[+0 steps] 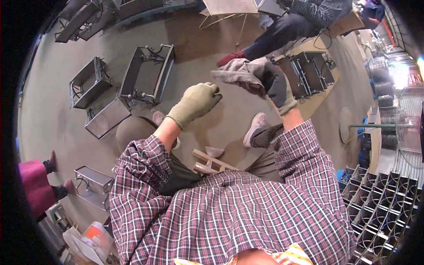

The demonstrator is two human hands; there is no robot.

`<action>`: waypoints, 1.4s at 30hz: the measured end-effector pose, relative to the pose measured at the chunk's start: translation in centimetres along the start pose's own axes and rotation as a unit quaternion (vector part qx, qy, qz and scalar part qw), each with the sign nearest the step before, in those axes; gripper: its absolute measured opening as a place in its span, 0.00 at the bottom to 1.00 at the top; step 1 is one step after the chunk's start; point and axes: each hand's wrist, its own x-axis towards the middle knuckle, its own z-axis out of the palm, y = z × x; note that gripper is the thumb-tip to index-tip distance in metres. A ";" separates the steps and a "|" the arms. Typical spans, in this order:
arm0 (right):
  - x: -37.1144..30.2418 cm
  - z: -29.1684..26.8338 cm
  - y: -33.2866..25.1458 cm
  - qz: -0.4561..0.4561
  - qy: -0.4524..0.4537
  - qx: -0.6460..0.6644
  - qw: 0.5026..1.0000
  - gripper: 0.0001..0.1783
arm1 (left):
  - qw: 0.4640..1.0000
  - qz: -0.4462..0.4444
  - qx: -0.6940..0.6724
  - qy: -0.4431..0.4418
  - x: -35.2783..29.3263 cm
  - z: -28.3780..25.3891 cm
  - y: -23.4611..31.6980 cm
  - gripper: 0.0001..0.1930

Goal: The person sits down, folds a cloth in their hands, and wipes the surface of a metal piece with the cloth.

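Note:
My left hand (197, 104), in an olive glove with dark fingertips, is raised over the floor. Its fingers are curled closed; whether anything small sits in them is hidden. To its right my right hand (279, 88), in a glove with a dark grey palm side and olive cuff, grips a crumpled grey cloth (242, 76). The cloth spreads leftward from the fingers, and its left end is blurred. A gap separates the two hands. Below them, between my legs, is a small wooden frame (210, 160) with a pale half-round piece (214, 151) beside it.
Black metal frame racks (147, 73) stand on the floor ahead left. More dark racks (309, 73) lie on cardboard at the right, near a seated person (287, 33). Stacked metal frames (382, 203) fill the lower right, below a fan (408, 126). Another person (37, 181) is at far left.

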 end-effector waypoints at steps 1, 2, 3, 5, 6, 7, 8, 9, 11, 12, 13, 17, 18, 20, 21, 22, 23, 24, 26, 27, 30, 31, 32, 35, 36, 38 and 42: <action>0.0 0.9 -0.5 -0.002 -0.004 -0.001 1.000 0.21 | 0.995 0.029 -0.089 0.046 -0.2 0.0 0.1 0.19; 0.0 1.8 -0.9 -0.019 0.000 -0.053 0.998 0.19 | 0.978 0.058 -0.176 0.091 -0.4 -0.1 0.2 0.21; -0.1 2.7 -1.2 -0.036 0.008 -0.105 0.994 0.18 | 0.978 0.058 -0.177 0.093 -0.3 -0.5 0.3 0.21; -0.3 4.4 -1.4 -0.067 0.023 -0.207 0.976 0.15 | 0.899 0.134 -0.403 0.105 0.3 -1.2 0.5 0.23; -0.8 4.8 -1.8 -0.084 0.040 -0.261 0.961 0.14 | 0.827 0.093 -0.545 0.103 1.1 -1.3 1.5 0.23; -0.4 7.1 -2.0 -0.098 0.039 -0.303 0.947 0.13 | 0.828 0.083 -0.543 0.109 1.1 -1.1 0.8 0.23; 0.1 9.0 -2.9 -0.100 0.022 -0.363 0.926 0.15 | 0.807 0.017 -0.585 0.082 1.4 -0.8 -0.2 0.23; 0.2 9.4 -2.2 -0.076 0.026 -0.388 0.918 0.13 | 0.777 -0.040 -0.626 0.047 1.6 -0.6 -0.2 0.23; 0.0 9.3 -2.4 -0.063 0.045 -0.292 0.953 0.14 | 0.846 0.009 -0.529 0.069 1.0 -0.2 -1.2 0.22; -0.1 8.3 -2.0 -0.061 0.043 -0.289 0.954 0.14 | 0.772 -0.016 -0.631 0.069 1.2 0.8 -2.3 0.23; -0.5 5.9 -2.1 -0.074 0.064 -0.263 0.960 0.15 | 0.685 -0.035 -0.725 0.063 1.5 1.0 -2.4 0.23; -1.4 1.4 -3.3 -0.024 0.198 -0.014 0.980 0.16 | 0.630 -0.078 -0.765 0.102 2.1 0.3 -4.0 0.22; -1.4 1.5 -4.0 -0.022 0.200 -0.014 0.979 0.16 | 0.630 -0.080 -0.766 0.100 2.3 -0.4 -3.5 0.22; -1.2 1.7 -4.8 -0.016 0.213 -0.096 0.972 0.17 | 0.599 -0.084 -0.790 0.104 2.8 -1.4 -2.5 0.22; -0.8 1.5 -4.9 -0.013 0.213 -0.093 0.973 0.17 | 0.599 -0.088 -0.789 0.105 2.9 -1.7 -2.6 0.22; -0.4 1.3 -5.0 0.000 0.216 -0.144 0.966 0.18 | 0.581 -0.072 -0.805 0.099 3.0 -2.0 -2.9 0.22; 0.0 1.2 -5.0 0.014 0.217 -0.195 0.956 0.20 | 0.562 -0.055 -0.820 0.094 3.0 -2.2 -3.4 0.22; 0.4 1.3 -4.9 0.027 0.217 -0.245 0.944 0.22 | 0.565 -0.055 -0.818 0.098 3.2 -2.3 -4.1 0.22; 0.5 2.0 -3.7 0.010 0.235 -0.329 0.915 0.25 | 0.548 -0.036 -0.828 0.113 2.7 -2.7 -3.2 0.21; 0.3 2.6 -3.2 -0.010 0.258 -0.412 0.874 0.28 | 0.532 -0.012 -0.838 0.122 2.6 -2.8 -2.2 0.21; 0.4 7.3 0.4 -0.034 0.151 -0.442 0.884 0.33 | 0.690 -0.012 -0.707 0.154 2.4 0.1 -3.6 0.14; 0.4 8.8 1.4 -0.075 0.088 -0.490 0.864 0.34 | 0.712 0.016 -0.686 0.149 2.3 0.4 -3.3 0.13; 0.5 9.9 2.5 -0.073 0.088 -0.490 0.864 0.34 | 0.856 0.073 -0.465 0.216 1.8 -1.0 -2.1 0.12; 1.0 11.1 4.3 -0.068 0.126 -0.385 0.912 0.33 | 0.817 0.161 -0.479 0.279 2.5 0.1 -1.7 0.17; 1.4 10.4 3.9 -0.028 0.112 -0.352 0.929 0.32 | 0.817 0.160 -0.480 0.278 2.5 -0.5 -1.6 0.17; 1.3 9.1 3.7 0.077 0.092 -0.151 0.981 0.27 | 0.793 0.084 -0.579 0.167 2.0 -2.4 -1.2 0.19; 0.1 8.4 2.0 0.171 -0.051 -0.072 0.981 0.20 | 0.818 0.018 -0.546 0.179 1.0 -2.6 -4.2 0.15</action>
